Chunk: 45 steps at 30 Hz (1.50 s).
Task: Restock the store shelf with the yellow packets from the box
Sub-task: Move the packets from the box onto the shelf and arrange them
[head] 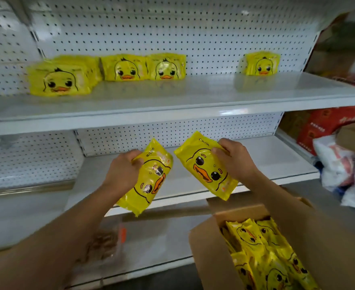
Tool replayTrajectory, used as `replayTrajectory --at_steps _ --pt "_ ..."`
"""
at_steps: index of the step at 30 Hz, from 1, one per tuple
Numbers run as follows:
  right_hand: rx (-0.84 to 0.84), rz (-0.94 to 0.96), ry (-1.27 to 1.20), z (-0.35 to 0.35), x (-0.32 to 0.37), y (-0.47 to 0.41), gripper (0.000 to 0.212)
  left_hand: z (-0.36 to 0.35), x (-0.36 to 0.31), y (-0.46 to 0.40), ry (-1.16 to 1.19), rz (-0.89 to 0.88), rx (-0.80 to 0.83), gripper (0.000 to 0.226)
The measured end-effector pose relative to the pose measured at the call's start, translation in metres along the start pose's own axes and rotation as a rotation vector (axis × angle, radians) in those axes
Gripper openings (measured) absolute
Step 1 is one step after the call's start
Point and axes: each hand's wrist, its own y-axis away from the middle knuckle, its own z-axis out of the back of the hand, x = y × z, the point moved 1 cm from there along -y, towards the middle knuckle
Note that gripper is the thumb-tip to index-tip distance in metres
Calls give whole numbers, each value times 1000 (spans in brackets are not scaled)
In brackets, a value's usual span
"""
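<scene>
Yellow crinkly plastic in both fists here, so grip matters. The left hand (123, 171) has its fingers curled round the top end of one duck packet (149, 181), which hangs tilted with its face turned sideways. The right hand (234, 159) pinches the upper corner of a second packet (206, 166), also slanted, duck face toward the camera. Both packets float in front of the middle shelf (256, 162), not touching it, and they sit just beside each other without overlapping.

My take on doing this bit well: turn each packet upright before it goes in, duck face out, so it matches the ones already standing on the upper shelf (193, 95). There's a group of three stacks (105, 72) on the left up there and a lone stack (261, 63) well off to the right, with a bare stretch between them, so that gap looks like the obvious spot. Set the bottom edge down first and lean it back toward the pegboard (172, 28), otherwise these slippery bags probably flop forward.

The cardboard box (210, 248) sits low at the right, open, with plenty more yellow packets (260, 248) packed inside, so lots of trips are left.
</scene>
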Motion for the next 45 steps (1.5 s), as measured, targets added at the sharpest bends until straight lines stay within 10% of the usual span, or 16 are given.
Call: replayTrajectory --at_steps 20,45 --pt "10 441 -6 -106 246 -91 28 261 92 -22 56 -57 -234 17" --pt "147 806 337 -272 305 -307 20 312 131 -160 8 81 -312 18"
